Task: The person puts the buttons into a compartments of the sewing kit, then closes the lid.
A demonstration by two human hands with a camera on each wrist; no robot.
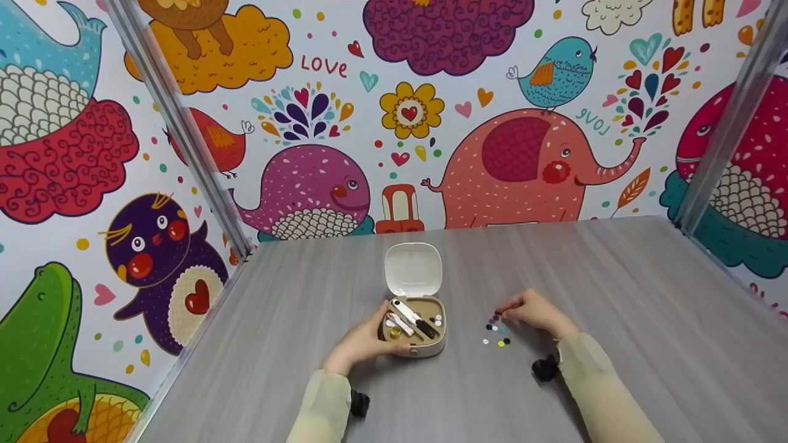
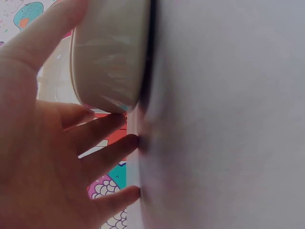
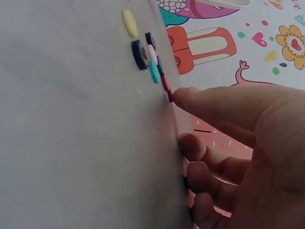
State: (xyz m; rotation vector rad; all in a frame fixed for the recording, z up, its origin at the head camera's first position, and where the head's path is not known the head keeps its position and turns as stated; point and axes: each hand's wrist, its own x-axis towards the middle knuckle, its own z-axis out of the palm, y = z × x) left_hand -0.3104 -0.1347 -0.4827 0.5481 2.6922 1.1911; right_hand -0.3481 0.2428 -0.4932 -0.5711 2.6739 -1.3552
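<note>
A small white box (image 1: 431,351) with its lid (image 1: 414,269) raised stands mid-table. My left hand (image 1: 364,338) holds it by its left side, thumb at the front and fingers toward the back; the left wrist view shows those fingers spread. Inside lie a white-and-black tool (image 1: 414,319), a pink-and-white slim item (image 1: 401,324), a small gold-coloured piece (image 1: 395,333) and a few buttons (image 1: 438,320). To the right, my right hand (image 1: 534,309) pinches a dark red button (image 3: 170,96) at the table surface. Its index fingertip is partly hidden behind the thumb.
Several loose buttons lie near my right fingertips, among them a yellow button (image 1: 501,344), a black button (image 1: 506,340), a white button (image 1: 486,341) and a teal button (image 3: 154,71). Printed wall panels (image 1: 332,123) and metal posts (image 1: 184,135) bound the grey table (image 1: 295,289).
</note>
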